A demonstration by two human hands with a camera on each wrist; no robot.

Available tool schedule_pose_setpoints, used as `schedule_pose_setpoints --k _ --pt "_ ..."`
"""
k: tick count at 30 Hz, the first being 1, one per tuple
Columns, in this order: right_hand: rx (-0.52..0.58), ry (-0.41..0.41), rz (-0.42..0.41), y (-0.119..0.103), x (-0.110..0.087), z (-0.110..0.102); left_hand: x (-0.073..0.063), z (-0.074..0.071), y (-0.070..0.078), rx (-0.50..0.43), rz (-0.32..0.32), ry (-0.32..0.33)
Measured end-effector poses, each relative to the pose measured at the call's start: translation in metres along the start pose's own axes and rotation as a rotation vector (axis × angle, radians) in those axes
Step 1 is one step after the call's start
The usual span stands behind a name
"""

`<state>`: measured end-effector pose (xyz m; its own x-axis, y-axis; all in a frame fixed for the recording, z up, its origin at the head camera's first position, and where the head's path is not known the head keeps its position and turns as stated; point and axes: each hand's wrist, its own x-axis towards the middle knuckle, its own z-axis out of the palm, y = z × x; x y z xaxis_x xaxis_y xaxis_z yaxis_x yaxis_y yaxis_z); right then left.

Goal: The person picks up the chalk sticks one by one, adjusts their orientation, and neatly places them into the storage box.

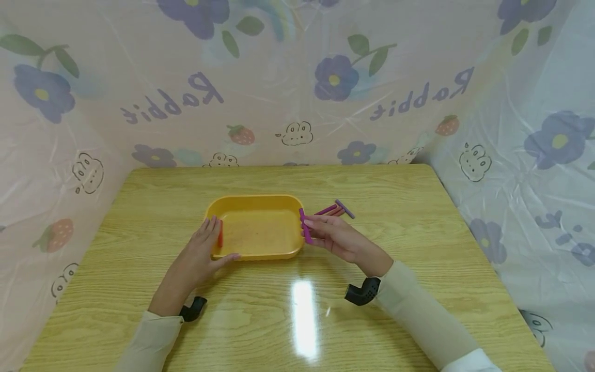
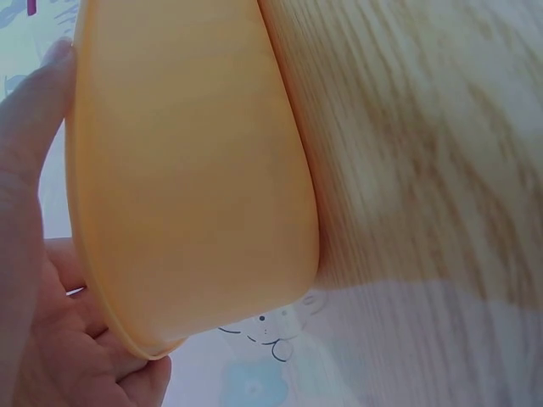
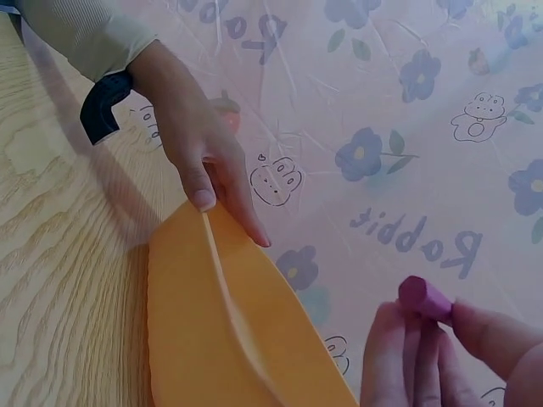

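Observation:
A yellow plastic tray (image 1: 260, 232) stands on the wooden table, with a red stick (image 1: 220, 233) lying near its left end. My left hand (image 1: 197, 253) holds that end, thumb along the front rim and fingers over the side; the left wrist view shows fingers bent around the tray's rim (image 2: 75, 161). My right hand (image 1: 341, 240) pinches a purple stick (image 3: 428, 301) with a faceted end between thumb and fingers. In the head view this stick overlaps the tray's right rim. The right wrist view shows it raised beside the tray.
Beyond my right hand lie a magenta stick (image 1: 325, 210), a reddish stick (image 1: 339, 211) and a violet stick (image 1: 345, 208), close together on the table (image 1: 395, 310). A printed curtain (image 1: 297, 98) hangs behind the table and along its sides.

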<state>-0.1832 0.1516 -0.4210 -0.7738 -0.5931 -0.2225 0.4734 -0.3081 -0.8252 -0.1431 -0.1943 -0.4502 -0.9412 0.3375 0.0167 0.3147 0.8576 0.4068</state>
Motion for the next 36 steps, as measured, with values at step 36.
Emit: schedule_pose_setpoints --k 36 --pt "-0.075 0.055 0.084 0.005 0.072 0.042 -0.001 -0.001 0.002 0.012 -0.002 0.017"
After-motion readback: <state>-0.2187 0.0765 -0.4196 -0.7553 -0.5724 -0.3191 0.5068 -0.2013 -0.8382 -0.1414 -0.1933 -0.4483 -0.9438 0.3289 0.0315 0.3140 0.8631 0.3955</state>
